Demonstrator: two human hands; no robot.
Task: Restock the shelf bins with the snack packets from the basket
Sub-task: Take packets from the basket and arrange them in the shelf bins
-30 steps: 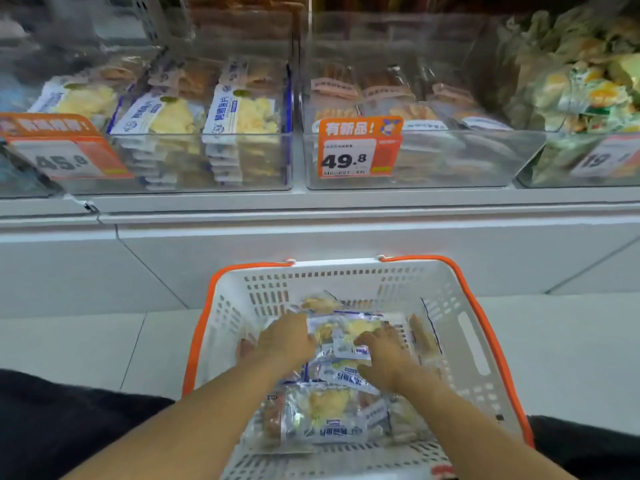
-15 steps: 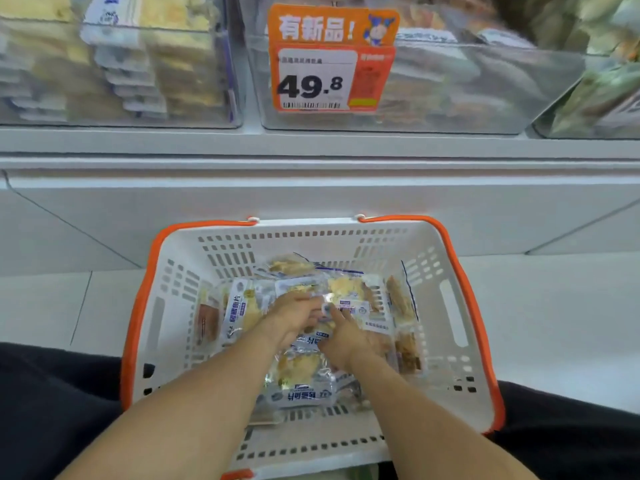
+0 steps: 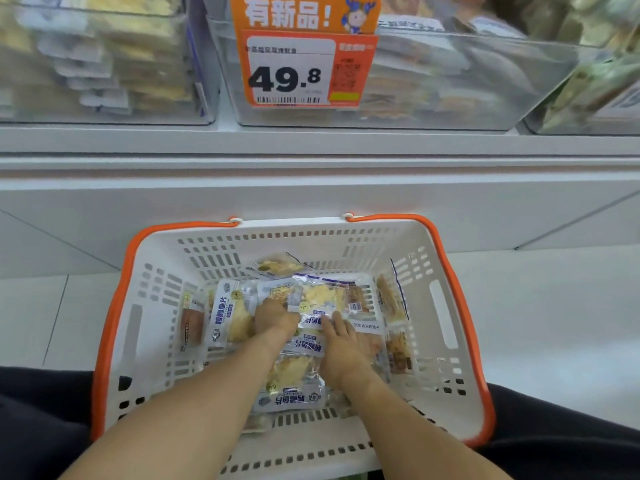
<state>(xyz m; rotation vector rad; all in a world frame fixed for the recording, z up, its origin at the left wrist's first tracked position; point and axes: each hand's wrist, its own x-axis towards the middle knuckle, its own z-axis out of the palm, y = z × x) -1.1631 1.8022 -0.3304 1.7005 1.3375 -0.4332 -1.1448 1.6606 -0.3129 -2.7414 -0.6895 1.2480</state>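
Both hands down in white slotted plastic basket with orange rim (image 3: 114, 327), gathering stock. Left hand (image 3: 275, 320) curled round edge of clear snack packet of pale yellow pieces (image 3: 323, 297); right hand (image 3: 343, 351) rests flat, fingers straight, pinning the pile.

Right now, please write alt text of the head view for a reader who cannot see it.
Two hands, left hand and right hand, gather snack packets inside a white basket with orange handles. Above it, clear shelf bins hold more packets behind a 49.8 price tag.
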